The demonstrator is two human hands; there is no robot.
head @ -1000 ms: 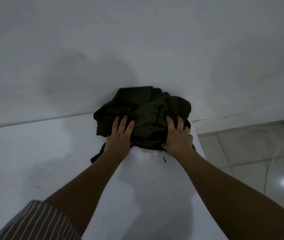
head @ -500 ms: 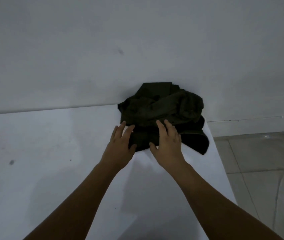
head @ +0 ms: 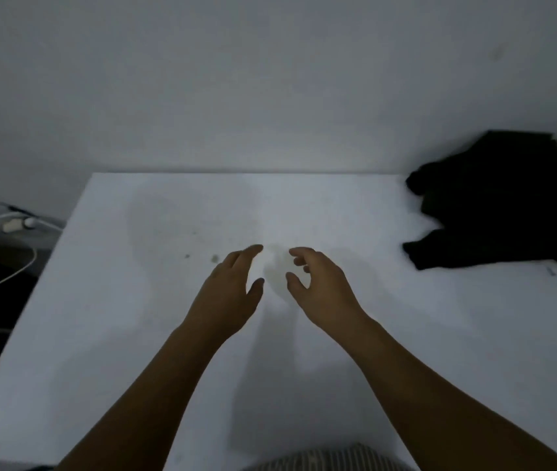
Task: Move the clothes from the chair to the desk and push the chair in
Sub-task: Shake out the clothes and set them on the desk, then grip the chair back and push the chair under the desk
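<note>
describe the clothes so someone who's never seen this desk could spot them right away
Start at the white desk against the wall and follow its back edge to the far right corner. The clothes lie there in a crumpled heap, the only dark thing on the pale top.

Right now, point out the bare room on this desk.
The desk is bare from its left edge across to the clothes, and along the wall. The left hand and right hand hover mid-desk, empty. Only the far right corner is crowded.

one desk [head: 134,334], one clothes heap [head: 501,205], two hands, one cable [head: 15,271]
</note>
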